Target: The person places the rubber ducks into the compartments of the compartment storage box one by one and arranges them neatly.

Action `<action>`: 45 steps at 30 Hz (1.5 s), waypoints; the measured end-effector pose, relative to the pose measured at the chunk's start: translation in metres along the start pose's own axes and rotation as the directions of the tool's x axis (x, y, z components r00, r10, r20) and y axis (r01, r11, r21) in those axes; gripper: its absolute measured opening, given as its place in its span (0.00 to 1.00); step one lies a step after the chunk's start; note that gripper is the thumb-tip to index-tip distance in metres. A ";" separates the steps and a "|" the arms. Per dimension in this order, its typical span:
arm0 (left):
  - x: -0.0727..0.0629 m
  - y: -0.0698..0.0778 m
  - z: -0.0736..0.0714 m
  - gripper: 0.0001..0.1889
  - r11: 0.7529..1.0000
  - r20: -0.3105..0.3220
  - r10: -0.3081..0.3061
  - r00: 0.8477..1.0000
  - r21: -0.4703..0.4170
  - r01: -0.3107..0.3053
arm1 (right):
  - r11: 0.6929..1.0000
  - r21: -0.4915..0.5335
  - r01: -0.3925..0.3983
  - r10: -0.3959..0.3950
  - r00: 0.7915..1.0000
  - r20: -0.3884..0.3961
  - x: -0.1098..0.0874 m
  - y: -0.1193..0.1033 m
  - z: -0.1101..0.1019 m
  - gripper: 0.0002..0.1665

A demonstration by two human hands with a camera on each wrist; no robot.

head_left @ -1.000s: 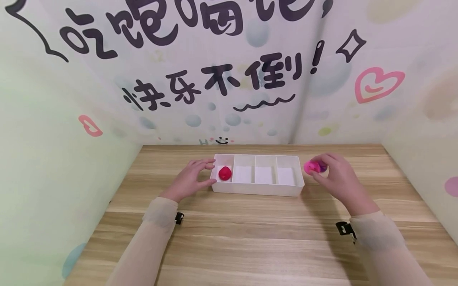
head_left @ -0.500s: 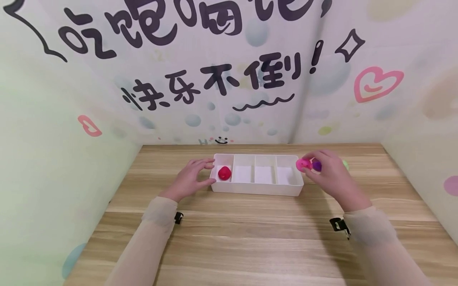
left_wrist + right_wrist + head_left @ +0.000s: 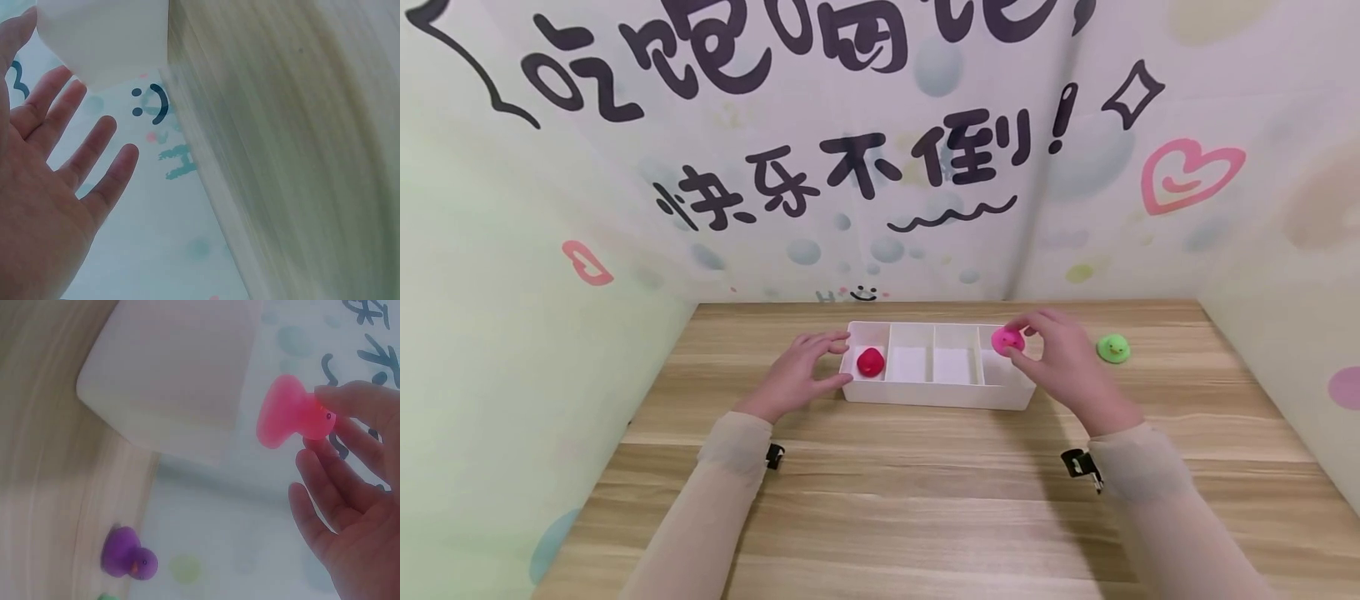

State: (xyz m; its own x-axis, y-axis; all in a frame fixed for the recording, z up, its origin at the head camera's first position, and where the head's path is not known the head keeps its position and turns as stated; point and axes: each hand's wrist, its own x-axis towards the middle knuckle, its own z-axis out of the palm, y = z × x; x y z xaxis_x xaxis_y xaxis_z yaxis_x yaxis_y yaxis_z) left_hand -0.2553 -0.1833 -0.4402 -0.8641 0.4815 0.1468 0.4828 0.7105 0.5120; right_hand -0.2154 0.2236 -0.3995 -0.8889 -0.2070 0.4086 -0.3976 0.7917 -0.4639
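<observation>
A white tray [image 3: 936,396] with four compartments in a row sits on a wood-grain table [image 3: 880,508]. The right hand [image 3: 1067,371] is over the tray's right end, pinching a pink toy duck [image 3: 1006,342] between thumb and fingers. In the head view the duck appears over the tray's rightmost compartment. The right wrist view adds its height and pose: it is above the tray's rim and apart from it, upright, its wide base toward the tray and its head in the pinch; the hand's other fingers are loosely bent.

The left hand [image 3: 797,379] is at the tray's left end, thumb and fingers spread wide, fingertips at the tray's edge. The left wrist view shows those fingers from the palm side, long and apart beside the tray's white outer wall, with a printed smiley [image 3: 150,104] on the backdrop [image 3: 137,250] beyond the tray.

Inside the tray's leftmost compartment lies a small red toy [image 3: 870,362], seen only from the head. To the right of the tray, past the right hand, a green toy duck [image 3: 1113,348] stands on the table; the right wrist view catches just a sliver of it. That view alone reveals a purple toy duck [image 3: 128,553], on the table near the tray's right end.
</observation>
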 end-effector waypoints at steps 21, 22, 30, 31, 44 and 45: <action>0.000 -0.005 0.002 0.28 1.000 0.003 -0.008 1.000 0.000 0.008 | 0.998 0.054 -0.030 0.026 0.998 0.063 0.009 -0.023 0.025 0.18; 0.000 -0.005 0.001 0.28 1.000 0.000 -0.005 1.000 -0.003 0.005 | 0.998 0.056 -0.026 0.023 0.998 0.063 0.009 -0.025 0.026 0.18; -0.004 -0.008 0.000 0.29 0.999 0.004 -0.030 1.000 -0.023 0.030 | 0.998 0.067 0.016 -0.020 0.997 0.070 0.013 -0.034 0.035 0.17; -0.004 -0.007 0.000 0.29 0.999 0.005 -0.032 0.999 -0.031 0.032 | 0.998 0.068 0.019 -0.024 0.997 0.069 0.013 -0.035 0.037 0.17; 0.001 -0.004 0.003 0.29 0.999 0.016 -0.030 0.999 -0.021 0.030 | 0.990 0.134 0.038 -0.048 0.996 0.071 0.013 -0.047 0.053 0.16; 0.001 -0.005 0.003 0.29 0.999 0.013 -0.033 0.999 -0.020 0.033 | 0.990 0.136 0.038 -0.049 0.996 0.073 0.013 -0.049 0.055 0.16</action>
State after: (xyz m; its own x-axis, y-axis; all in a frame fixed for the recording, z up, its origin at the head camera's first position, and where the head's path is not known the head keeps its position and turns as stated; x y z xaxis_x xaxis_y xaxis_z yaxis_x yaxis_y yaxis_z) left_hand -0.2581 -0.1846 -0.4452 -0.8773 0.4650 0.1186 0.4514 0.7156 0.5331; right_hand -0.2202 0.1501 -0.4144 -0.8827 -0.2864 0.3725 -0.4586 0.6978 -0.5502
